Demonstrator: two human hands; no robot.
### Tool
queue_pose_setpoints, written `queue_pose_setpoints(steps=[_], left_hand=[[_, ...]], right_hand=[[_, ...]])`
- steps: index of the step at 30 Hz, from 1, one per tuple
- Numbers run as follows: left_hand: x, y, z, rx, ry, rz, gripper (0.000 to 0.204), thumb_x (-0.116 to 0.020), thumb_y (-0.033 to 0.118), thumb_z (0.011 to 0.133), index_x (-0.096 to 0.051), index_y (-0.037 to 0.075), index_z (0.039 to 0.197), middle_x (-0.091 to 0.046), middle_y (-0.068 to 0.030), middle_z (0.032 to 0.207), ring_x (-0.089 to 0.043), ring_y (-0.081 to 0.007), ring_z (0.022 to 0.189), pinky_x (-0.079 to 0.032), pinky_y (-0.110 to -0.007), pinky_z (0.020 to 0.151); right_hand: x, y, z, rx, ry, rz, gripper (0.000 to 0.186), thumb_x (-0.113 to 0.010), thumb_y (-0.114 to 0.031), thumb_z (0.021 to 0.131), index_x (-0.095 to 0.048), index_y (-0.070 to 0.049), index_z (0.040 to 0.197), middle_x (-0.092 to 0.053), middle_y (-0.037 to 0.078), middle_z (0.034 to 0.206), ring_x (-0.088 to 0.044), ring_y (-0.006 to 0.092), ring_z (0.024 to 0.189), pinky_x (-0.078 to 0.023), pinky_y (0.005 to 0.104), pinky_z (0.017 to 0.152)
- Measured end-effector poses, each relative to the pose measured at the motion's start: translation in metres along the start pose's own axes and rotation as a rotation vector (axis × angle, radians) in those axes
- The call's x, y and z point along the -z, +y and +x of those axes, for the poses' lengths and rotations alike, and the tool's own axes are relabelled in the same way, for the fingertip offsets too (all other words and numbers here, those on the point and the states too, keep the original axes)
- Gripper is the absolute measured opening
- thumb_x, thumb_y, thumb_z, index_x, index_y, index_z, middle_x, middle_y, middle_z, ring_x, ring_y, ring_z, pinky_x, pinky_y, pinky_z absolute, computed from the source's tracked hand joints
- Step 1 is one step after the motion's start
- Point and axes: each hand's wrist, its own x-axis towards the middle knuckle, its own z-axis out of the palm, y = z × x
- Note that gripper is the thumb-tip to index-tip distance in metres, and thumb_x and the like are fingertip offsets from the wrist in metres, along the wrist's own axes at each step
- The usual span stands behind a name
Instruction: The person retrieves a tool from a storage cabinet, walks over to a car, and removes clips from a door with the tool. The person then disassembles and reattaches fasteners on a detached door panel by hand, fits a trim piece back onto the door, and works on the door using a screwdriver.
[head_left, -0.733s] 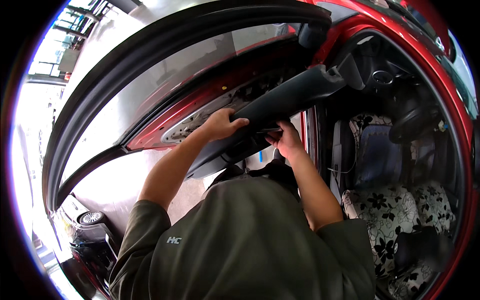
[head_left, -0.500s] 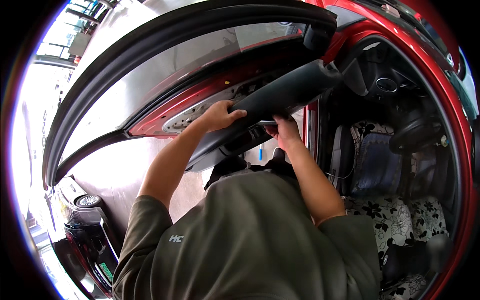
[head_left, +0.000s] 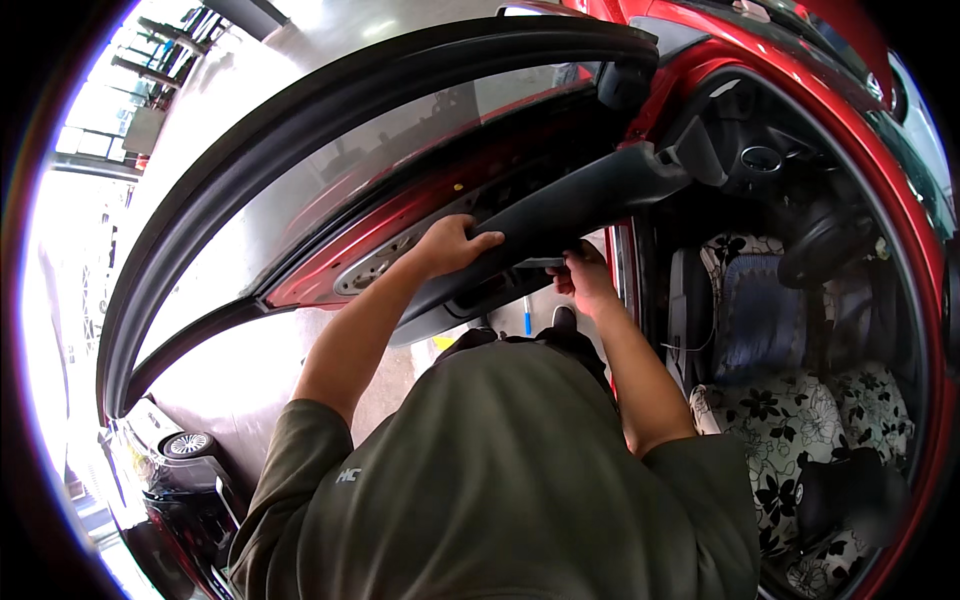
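A dark door trim panel [head_left: 570,205], lifted off the red car door [head_left: 385,240], leans in front of me with its upper edge toward the door. My left hand [head_left: 455,247] is closed over that upper edge, thumb on the near side. Beside a grey strip [head_left: 543,263] on the panel's inner face, my right hand [head_left: 588,280] has its fingers curled. Whether they pinch the strip's end or something small is hidden. Bare metal and openings of the door show behind the panel.
To the right is the car's open doorway, with a steering wheel [head_left: 815,255] and flower-patterned seats [head_left: 775,425]. The door's window frame [head_left: 300,110] arches at the left. A blue-handled tool [head_left: 527,318] shows below the panel, near my shoe [head_left: 564,318]. A dark car [head_left: 185,490] stands lower left.
The panel's far end has shifted right, toward the dashboard. My left hand keeps its hold on the edge. My right hand has moved slightly right and down, its fingers now more curled.
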Motion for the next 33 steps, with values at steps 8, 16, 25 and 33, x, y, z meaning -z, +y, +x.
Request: queue_pose_setpoints(steps=[8,16,25,33], left_hand=[[0.0,0.002,0.004,-0.032,-0.08,0.029,0.074,-0.07,0.064,0.089,-0.075,-0.007,0.108,-0.074,-0.0283,0.1,-0.072,-0.0404,0.1,-0.052,-0.047,0.09],[-0.012,-0.006,0.008,0.008,-0.118,0.019,0.085,-0.071,0.071,0.086,-0.074,-0.009,0.115,-0.074,-0.0312,0.109,-0.07,-0.0448,0.11,-0.052,-0.047,0.098],[-0.005,0.002,-0.007,0.104,-0.145,-0.041,0.077,-0.069,0.066,0.091,-0.073,-0.008,0.112,-0.074,-0.0305,0.104,-0.071,-0.0427,0.104,-0.052,-0.047,0.094],[-0.02,-0.012,-0.009,-0.027,-0.113,-0.011,0.076,-0.07,0.065,0.091,-0.073,-0.007,0.113,-0.074,-0.0309,0.106,-0.071,-0.0437,0.106,-0.052,-0.048,0.095]], right_hand=[[-0.001,0.004,-0.014,-0.019,0.027,-0.131,0.025,-0.056,-0.018,0.103,-0.06,-0.007,0.125,-0.074,0.013,0.083,-0.06,0.0152,0.051,-0.052,0.0289,0.048],[0.001,0.031,-0.031,-0.131,0.04,0.122,0.027,-0.053,-0.015,0.1,-0.062,-0.004,0.123,-0.076,0.015,0.094,-0.067,0.018,0.067,-0.057,0.0325,0.064],[0.003,0.019,-0.039,-0.062,-0.003,-0.124,0.023,-0.059,-0.013,0.095,-0.064,-0.002,0.115,-0.075,0.013,0.093,-0.064,0.0139,0.066,-0.058,0.0319,0.067],[0.015,0.018,-0.038,-0.056,-0.036,-0.13,0.018,-0.061,-0.012,0.094,-0.066,0.001,0.105,-0.07,0.01,0.085,-0.062,0.0139,0.065,-0.062,0.0345,0.067]])
